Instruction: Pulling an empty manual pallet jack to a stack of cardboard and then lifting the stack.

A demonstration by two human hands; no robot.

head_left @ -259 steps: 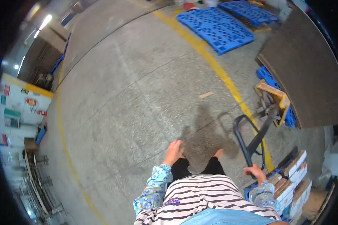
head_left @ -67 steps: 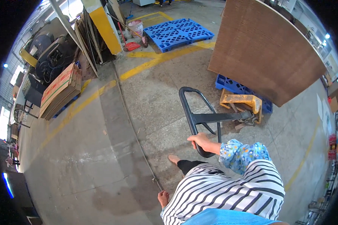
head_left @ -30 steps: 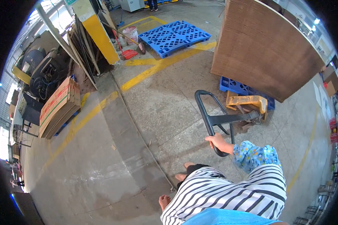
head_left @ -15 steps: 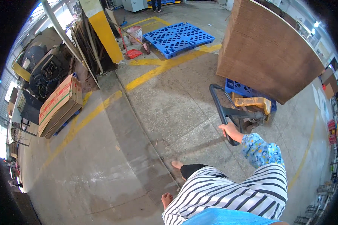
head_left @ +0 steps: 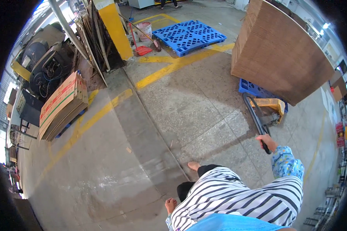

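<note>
My right hand [head_left: 266, 143] is closed around the lower end of the black loop handle [head_left: 253, 115] of a yellow pallet jack [head_left: 272, 102]. A blue patterned sleeve covers that forearm. The jack's body sits against a blue plastic pallet [head_left: 251, 88], which carries a tall stack of brown boards [head_left: 277, 54]. The jack's forks are hidden beneath the load. My left hand [head_left: 170, 205] hangs low by my side with nothing seen in it, its fingers loosely bent and partly apart.
Another blue pallet [head_left: 189, 36] lies flat on the floor ahead, near a red dustpan [head_left: 143, 50] and a bucket [head_left: 145, 30]. A yellow pillar [head_left: 115, 32] and flattened cartons [head_left: 63, 107] stand at left. Far back, a person's legs [head_left: 169, 4] show.
The jack's handle has swung to the right with my right hand still on it, its loop now seen more edge-on. The surroundings have shifted slightly in view.
</note>
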